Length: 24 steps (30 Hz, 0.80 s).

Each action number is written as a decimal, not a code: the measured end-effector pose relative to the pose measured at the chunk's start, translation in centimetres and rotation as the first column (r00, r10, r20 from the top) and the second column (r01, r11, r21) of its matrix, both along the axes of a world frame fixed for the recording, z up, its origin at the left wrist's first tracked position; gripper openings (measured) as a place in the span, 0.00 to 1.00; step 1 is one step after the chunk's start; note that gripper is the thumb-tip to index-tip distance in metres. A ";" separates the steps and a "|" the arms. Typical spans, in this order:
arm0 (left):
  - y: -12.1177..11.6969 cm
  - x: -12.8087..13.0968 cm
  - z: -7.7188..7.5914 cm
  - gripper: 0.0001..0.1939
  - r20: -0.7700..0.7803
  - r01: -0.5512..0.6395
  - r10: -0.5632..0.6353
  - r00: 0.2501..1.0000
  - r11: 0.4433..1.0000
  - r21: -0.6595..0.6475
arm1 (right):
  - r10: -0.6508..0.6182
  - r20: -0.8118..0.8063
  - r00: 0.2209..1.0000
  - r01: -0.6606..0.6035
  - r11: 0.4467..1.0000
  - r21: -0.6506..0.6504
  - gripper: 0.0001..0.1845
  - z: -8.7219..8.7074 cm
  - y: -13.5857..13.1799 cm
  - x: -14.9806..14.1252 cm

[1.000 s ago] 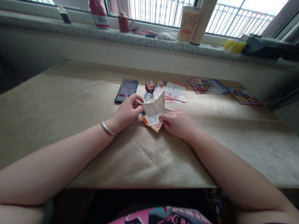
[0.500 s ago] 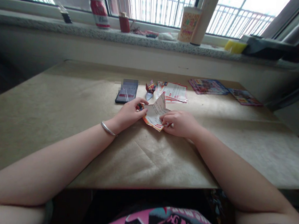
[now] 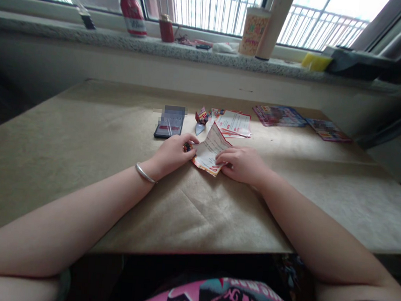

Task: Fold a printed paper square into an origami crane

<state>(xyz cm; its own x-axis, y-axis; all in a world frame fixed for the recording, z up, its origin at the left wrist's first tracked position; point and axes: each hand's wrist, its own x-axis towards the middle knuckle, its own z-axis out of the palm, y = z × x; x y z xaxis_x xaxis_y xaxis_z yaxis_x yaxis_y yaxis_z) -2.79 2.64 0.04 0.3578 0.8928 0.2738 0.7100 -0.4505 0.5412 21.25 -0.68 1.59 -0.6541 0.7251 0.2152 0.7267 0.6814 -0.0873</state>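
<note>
A creased sheet of printed paper (image 3: 207, 154), white inside with red and orange edges, lies between my hands, its far corner standing up in a peak. My left hand (image 3: 175, 152) pinches its left edge, where a dark, colourful bit shows beside the fingers. At the right edge, my right hand (image 3: 242, 164) has its fingers curled over the paper and the thumb beneath. Just beyond are a small folded colourful paper piece (image 3: 202, 117) with a silvery tip and a pile of printed sheets (image 3: 236, 122). A phone (image 3: 170, 122) lies beyond my left hand.
Two groups of colourful printed cards or packets (image 3: 280, 116) lie at the table's back right. The table (image 3: 80, 158) has a beige cover. Along the granite windowsill (image 3: 181, 50) stand a red can (image 3: 133, 17), a small red bottle (image 3: 166, 29), a patterned cup (image 3: 254, 32) and a yellow block (image 3: 316, 62).
The paper has opened flatter, its raised corner shifting slightly left and its right part spreading under my right hand. Both hands keep hold with small finger movements.
</note>
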 end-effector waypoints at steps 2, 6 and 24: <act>0.1 0.0 0.0 0.15 -0.043 0.000 0.000 0.999 1.000 0.018 | -0.040 0.021 0.999 0.040 0.999 0.019 0.11 0.1 0.0 0.1; 0.0 0.0 0.0 0.15 -0.092 0.006 -0.002 0.996 0.999 0.043 | -0.135 0.047 0.990 0.132 0.990 0.055 0.11 0.2 0.1 0.2; -0.2 0.0 0.1 0.13 -0.119 0.034 -0.027 0.993 0.998 0.056 | -0.146 -0.001 0.989 0.146 0.989 0.034 0.11 -0.1 0.3 0.4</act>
<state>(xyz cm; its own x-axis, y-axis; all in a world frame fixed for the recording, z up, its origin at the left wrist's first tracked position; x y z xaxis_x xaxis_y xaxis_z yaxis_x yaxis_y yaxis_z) -2.84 2.47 0.12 0.4178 0.8647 0.2788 0.7527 -0.5013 0.4268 21.61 -0.39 1.44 -0.5424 0.8049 0.2405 0.8185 0.5708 -0.0645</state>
